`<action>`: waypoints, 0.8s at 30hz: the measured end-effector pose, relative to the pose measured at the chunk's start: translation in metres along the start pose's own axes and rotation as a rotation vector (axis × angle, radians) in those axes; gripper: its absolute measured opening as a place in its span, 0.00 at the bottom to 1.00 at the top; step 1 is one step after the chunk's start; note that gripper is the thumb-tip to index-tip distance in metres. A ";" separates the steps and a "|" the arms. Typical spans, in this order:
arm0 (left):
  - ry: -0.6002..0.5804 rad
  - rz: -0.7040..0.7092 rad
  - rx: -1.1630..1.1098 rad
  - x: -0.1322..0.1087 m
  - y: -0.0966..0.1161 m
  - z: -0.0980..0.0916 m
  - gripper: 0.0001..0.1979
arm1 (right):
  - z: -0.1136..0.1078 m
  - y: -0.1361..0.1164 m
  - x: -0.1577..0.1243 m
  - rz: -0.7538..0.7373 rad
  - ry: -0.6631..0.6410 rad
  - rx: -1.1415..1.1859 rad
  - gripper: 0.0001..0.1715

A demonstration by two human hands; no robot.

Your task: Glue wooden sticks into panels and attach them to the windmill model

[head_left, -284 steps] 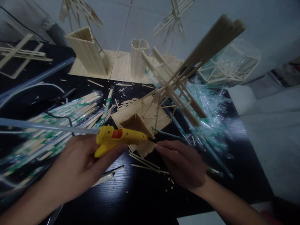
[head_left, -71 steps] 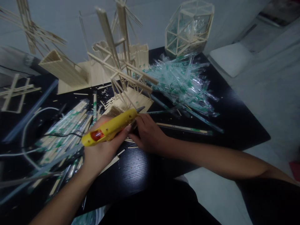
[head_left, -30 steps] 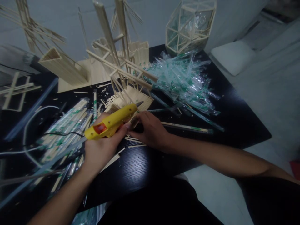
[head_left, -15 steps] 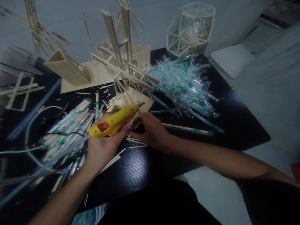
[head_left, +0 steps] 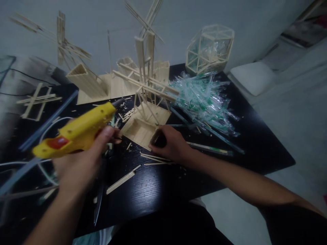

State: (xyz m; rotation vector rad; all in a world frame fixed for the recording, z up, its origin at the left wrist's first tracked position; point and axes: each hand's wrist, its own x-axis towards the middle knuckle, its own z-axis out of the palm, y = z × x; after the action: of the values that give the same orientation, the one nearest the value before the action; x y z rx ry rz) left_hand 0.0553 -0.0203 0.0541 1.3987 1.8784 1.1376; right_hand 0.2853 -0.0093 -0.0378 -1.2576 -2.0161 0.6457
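Observation:
My left hand (head_left: 81, 160) is closed around a yellow hot glue gun (head_left: 81, 127), its dark nozzle pointing up and to the right, a clear glue stick (head_left: 19, 177) trailing from its rear. My right hand (head_left: 171, 143) curls at the front right edge of a wooden stick base (head_left: 139, 134). Its thumb and fingers pinch a small stick panel (head_left: 154, 136), largely hidden by the fingers. A low wall stands across the base, and a stick frame (head_left: 150, 90) with crossed blades rises behind it.
Crumpled plastic wrappers (head_left: 204, 102) heap at the right, before a stick polyhedron (head_left: 211, 49). A leaning wooden tower (head_left: 87, 81) stands back left. Loose sticks (head_left: 122, 182) and a knife-like blade (head_left: 98, 207) lie near the front. A white stool (head_left: 252, 78) is beyond the table.
My left hand has drawn the glue gun left and toward me, away from the base. My right hand stays at the base's edge. The view has shifted slightly.

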 end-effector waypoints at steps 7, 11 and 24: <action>0.095 -0.162 -0.164 0.018 -0.026 -0.019 0.16 | -0.031 0.019 0.009 -0.057 -0.107 0.001 0.23; -0.185 -0.202 -0.168 0.027 -0.044 -0.031 0.22 | -0.041 0.017 0.008 -0.132 -0.030 -0.011 0.40; -0.368 -0.269 -0.423 0.028 -0.069 -0.032 0.21 | -0.043 0.009 0.006 -0.243 0.124 -0.018 0.26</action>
State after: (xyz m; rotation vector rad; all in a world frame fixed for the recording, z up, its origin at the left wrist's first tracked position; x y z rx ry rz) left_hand -0.0131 -0.0114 0.0126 1.0016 1.4127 0.9898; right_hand 0.3207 0.0021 -0.0146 -1.0148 -2.0325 0.4244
